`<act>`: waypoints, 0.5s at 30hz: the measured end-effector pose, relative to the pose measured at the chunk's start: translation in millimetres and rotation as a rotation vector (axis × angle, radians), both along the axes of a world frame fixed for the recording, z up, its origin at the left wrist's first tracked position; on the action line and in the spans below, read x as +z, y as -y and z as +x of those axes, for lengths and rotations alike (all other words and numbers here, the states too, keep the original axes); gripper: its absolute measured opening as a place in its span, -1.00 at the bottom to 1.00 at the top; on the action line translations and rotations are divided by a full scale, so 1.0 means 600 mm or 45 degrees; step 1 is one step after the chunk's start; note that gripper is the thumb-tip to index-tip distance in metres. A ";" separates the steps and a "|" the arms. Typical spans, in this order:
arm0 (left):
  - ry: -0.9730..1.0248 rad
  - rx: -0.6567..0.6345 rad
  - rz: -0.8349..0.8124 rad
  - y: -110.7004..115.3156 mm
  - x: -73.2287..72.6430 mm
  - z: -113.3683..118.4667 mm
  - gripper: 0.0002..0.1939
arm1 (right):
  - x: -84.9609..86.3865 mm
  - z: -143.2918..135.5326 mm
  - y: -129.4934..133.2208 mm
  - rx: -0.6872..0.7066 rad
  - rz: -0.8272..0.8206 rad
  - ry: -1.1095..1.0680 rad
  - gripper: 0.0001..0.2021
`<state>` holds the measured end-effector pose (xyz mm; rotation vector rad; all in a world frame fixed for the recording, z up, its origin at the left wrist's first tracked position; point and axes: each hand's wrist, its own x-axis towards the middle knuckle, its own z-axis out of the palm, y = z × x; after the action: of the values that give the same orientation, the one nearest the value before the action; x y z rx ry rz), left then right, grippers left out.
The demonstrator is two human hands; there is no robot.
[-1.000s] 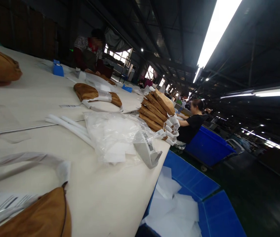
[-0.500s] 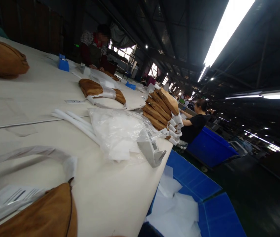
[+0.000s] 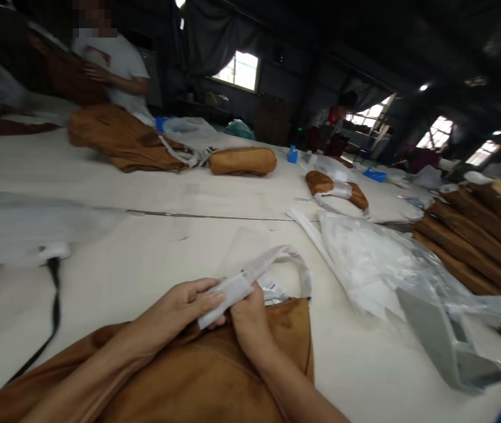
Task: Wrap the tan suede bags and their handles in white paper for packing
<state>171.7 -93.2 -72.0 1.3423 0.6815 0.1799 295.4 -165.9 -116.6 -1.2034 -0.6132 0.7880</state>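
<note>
A brown bag (image 3: 189, 376) lies in front of me on the table (image 3: 171, 252). Its handle (image 3: 292, 258) is wrapped in thin white sheeting and arches up on the far side. My left hand (image 3: 193, 302) is closed on a white wrapping sheet (image 3: 228, 296) at the near end of the handle, thumb on top. Beside it my right hand (image 3: 250, 314) is closed at the same sheet's right edge, its fingertips partly hidden. A printed tag (image 3: 272, 288) shows behind the right hand, inside the handle's loop.
To the right lie a clear plastic bag of white sheets (image 3: 365, 264), a grey tape dispenser (image 3: 448, 341) and stacked brown bags (image 3: 475, 235). More brown bags (image 3: 241, 161) rest across the table. A black cord (image 3: 54, 305) lies left. One co-worker (image 3: 122, 76) stands at the far left, another (image 3: 330, 126) farther back.
My view has swung left and levelled. Both my hands have come into view, gripping the handle's white wrapping, and the near bag now sits in front of me.
</note>
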 end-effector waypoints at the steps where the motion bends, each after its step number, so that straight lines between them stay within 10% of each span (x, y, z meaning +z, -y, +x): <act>1: 0.036 -0.026 -0.004 0.001 -0.002 0.003 -0.31 | -0.004 0.002 0.001 -0.030 -0.019 0.007 -0.83; 10: 0.277 0.082 0.050 0.009 -0.024 0.010 -0.42 | -0.041 0.014 0.009 0.038 -0.097 0.084 -0.71; 15: 0.285 0.323 0.193 0.010 -0.002 0.011 -0.48 | 0.005 0.012 0.030 0.167 -0.016 0.093 -0.64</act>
<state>178.4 -99.5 -73.3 1.3521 0.6558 0.5873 302.9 -184.1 -113.5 -1.2170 -0.7542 0.8613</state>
